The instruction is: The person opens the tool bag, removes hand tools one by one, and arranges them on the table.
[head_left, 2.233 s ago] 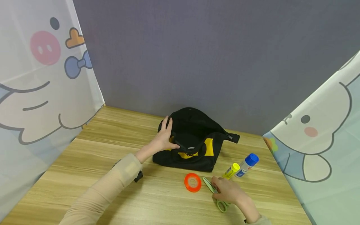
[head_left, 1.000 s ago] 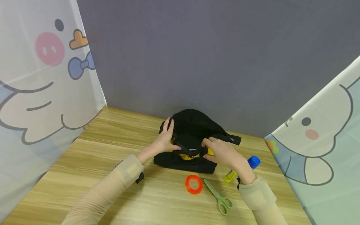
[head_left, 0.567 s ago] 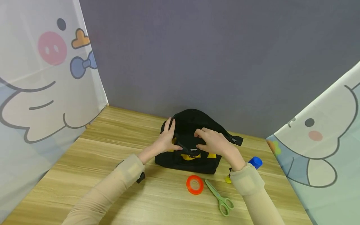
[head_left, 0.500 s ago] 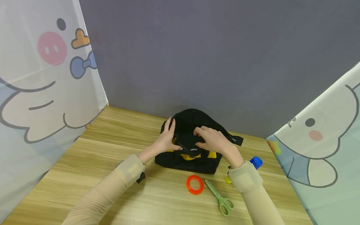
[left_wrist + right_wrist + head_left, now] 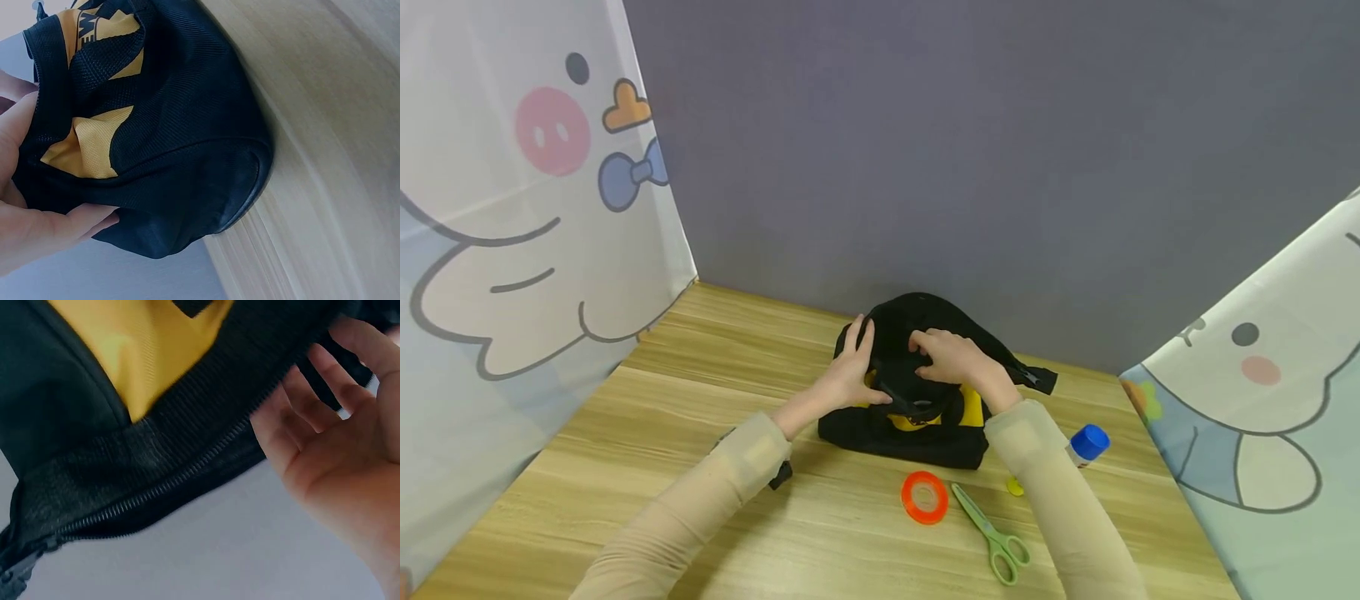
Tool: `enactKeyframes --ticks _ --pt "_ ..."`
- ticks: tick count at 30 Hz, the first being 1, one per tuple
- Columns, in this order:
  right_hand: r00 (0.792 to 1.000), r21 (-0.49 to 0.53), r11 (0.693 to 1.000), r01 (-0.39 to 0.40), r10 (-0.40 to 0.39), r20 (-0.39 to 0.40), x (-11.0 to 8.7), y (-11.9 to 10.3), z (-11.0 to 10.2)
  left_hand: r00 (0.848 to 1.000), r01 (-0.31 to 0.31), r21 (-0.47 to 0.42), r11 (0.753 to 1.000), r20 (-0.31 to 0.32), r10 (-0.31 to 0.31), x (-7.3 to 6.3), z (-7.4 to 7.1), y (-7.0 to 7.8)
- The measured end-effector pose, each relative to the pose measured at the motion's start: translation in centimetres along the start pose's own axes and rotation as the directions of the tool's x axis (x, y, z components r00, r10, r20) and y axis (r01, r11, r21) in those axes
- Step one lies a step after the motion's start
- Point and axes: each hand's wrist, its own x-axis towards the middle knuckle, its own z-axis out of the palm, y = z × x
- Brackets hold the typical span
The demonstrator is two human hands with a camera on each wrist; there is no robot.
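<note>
Bag (image 5: 917, 425) under my hands: black mesh-weave fabric with yellow panels, black zip and black strap; tape roll (image 5: 924, 497): bright orange ring; scissors (image 5: 996, 542): pale green handles and blades; glue stick (image 5: 1087, 442): white body with blue cap; small cap (image 5: 1015, 487) beside my right sleeve: yellow; my sleeves (image 5: 730, 467): plain beige; table (image 5: 700, 400): light wood grain in tan stripes; back wall (image 5: 970, 150): flat grey-violet; side curtains (image 5: 512, 217): white with grey-outlined cartoon animals, pink snout and cheek, blue bow, orange mark.
</note>
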Motion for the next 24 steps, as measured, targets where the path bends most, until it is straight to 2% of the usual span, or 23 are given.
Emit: enactKeyframes --ticks 7,14,19,24 --pt "0.993 -0.029 0.999 -0.031 0.034 0.110 2.7 0.3 1.0 1.000 -0.001 -0.002 1.000 -0.001 0.001 0.0 0.0 0.0" --pt "0.976 -0.013 0.996 -0.085 0.085 0.198 3.8 0.5 2.3 1.000 -0.019 0.004 1.000 0.007 0.019 -0.1 0.3 0.1" --pt "0.946 -0.038 0.985 -0.170 0.174 0.274 4.1 1.0 3.3 1.000 -0.029 0.004 1.000 0.000 0.029 -0.1 0.4 0.1" --pt "0.900 -0.118 0.965 -0.234 0.260 0.348 4.3 1.4 4.0 0.999 -0.029 0.004 1.000 -0.014 0.029 -0.2 0.4 0.0"
